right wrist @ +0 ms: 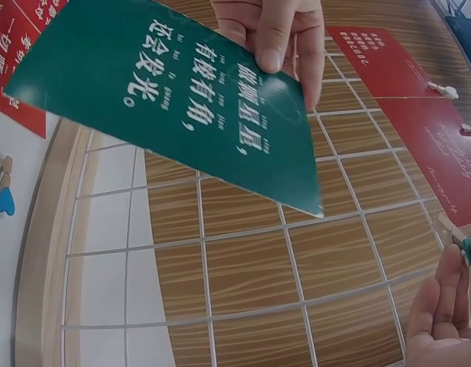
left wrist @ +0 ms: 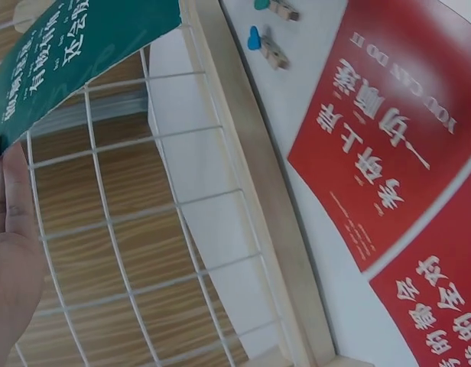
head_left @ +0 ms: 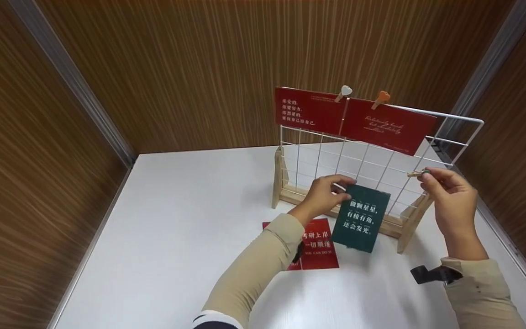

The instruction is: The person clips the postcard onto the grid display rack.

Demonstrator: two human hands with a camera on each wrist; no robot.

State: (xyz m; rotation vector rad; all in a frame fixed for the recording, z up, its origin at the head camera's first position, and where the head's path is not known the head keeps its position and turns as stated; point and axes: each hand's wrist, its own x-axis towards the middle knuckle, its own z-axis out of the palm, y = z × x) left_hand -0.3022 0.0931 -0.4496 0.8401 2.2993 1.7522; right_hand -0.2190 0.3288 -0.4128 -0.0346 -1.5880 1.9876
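My left hand [head_left: 324, 196] pinches a dark green card [head_left: 361, 217] with white lettering by its upper left corner. The card hangs tilted in front of a white wire grid [right wrist: 297, 229] on a wooden stand. Higher up on the right, my right hand [head_left: 454, 196] holds a small wooden clothespin [head_left: 413, 174] between thumb and fingertips; a green heart [right wrist: 468, 251] shows on it in the right wrist view. Two red cards, one on the left [head_left: 308, 112] and one on the right [head_left: 391, 125], hang along the grid's top, with a white-heart clothespin [head_left: 344, 92] and an orange-heart clothespin [head_left: 381, 99] there.
Red cards [head_left: 320, 246] lie on the white table [head_left: 176, 219], partly behind my left forearm. By the stand's wooden base [left wrist: 258, 191] lie a blue-heart clothespin [left wrist: 270, 50] and a green-heart clothespin [left wrist: 283, 10]. Wood-grain panels [head_left: 199, 77] enclose the table at the back and sides.
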